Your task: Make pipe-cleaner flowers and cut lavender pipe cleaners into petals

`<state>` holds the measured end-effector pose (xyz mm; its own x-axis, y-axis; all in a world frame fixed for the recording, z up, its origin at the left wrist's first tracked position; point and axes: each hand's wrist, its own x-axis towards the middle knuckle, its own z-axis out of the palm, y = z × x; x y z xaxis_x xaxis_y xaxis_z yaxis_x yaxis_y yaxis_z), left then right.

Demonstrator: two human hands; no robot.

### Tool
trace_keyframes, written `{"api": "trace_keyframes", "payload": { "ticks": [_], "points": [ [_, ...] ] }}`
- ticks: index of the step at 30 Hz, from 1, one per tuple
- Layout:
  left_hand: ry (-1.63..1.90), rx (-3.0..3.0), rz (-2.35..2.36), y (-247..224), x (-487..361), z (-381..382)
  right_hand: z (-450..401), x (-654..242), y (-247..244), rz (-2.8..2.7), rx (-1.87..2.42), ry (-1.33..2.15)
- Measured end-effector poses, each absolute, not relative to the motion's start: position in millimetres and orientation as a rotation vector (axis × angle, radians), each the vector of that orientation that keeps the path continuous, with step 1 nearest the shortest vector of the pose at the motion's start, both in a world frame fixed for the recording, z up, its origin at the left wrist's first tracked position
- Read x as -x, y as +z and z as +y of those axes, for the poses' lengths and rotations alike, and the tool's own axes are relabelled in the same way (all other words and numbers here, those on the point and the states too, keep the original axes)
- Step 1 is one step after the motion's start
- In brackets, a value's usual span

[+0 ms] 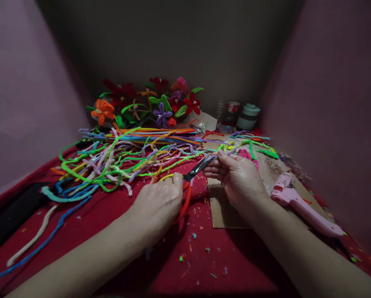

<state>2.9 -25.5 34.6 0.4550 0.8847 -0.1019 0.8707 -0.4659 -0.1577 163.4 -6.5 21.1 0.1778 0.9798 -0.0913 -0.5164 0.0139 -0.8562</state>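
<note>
My left hand (162,200) is closed round the orange-red handles of a pair of scissors (198,167), whose dark blades point up and to the right. The blade tips lie close to the fingertips of my right hand (238,176). That hand is closed in a pinch, its thumb on top, on what looks like a lavender pipe cleaner (234,150). How much of it sits between the blades I cannot make out. Beyond the scissors, a tangle of loose pipe cleaners (111,165) in many colours spreads to the left.
Fuzzy craft flowers (161,114) stand at the back. A pink glue gun (306,207) lies on the right, beside cardboard (227,207). Two jars, one with a pale lid (249,116), are by the wall. Coloured scraps dot the red cloth (173,269). A black object (17,211) lies left.
</note>
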Motion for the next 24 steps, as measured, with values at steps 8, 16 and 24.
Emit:
{"api": "trace_keyframes", "payload": {
  "ticks": [8, 16, 24],
  "points": [
    [0.324, 2.655, -1.596, 35.2, -3.3, -28.1, -5.0, -165.2, 17.2, -0.625, 0.938, 1.318],
    [0.350, 2.653, -1.587, 38.5, -4.4, -28.6, -4.3, -165.6, 17.3, -0.625, 0.944, 1.309],
    [0.267, 2.676, -1.550, 32.7, 2.8, -27.7, -1.7, -165.8, 13.5, -0.624, 0.948, 1.329]
  ]
}}
